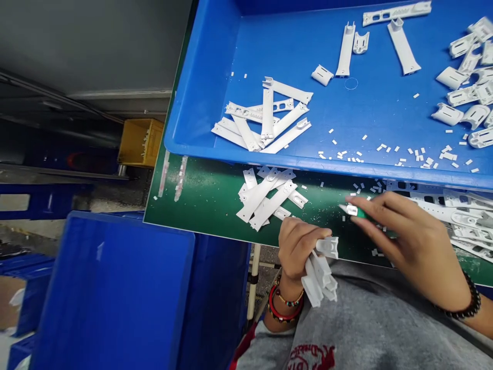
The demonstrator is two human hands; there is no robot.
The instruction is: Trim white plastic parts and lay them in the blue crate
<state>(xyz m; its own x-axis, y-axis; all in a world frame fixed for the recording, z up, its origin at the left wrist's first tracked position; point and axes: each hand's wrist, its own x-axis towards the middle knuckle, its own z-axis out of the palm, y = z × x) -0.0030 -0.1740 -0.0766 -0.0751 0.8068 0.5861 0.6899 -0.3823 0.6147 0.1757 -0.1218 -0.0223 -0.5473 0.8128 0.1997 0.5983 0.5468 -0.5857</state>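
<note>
My left hand (300,246) is closed around several white plastic strips (319,280), whose ends stick out below and to the right of the fingers. Between the thumb and fingers of my right hand (414,239) is a craft knife (356,210) with a green handle, its pointed tip aimed left. Just above my left hand, a loose pile of flat white plastic strips (265,198) lies on the green tabletop. More long white parts (466,216) are heaped right of my right hand, which partly hides small white scraps there.
A large blue tray (292,160) spans the back of the table, holding long white strips (267,115), short curved white pieces (450,77) and scattered cut-off bits. Large blue bins (115,293) stand to the left below table height. A yellow crate (140,143) sits behind them.
</note>
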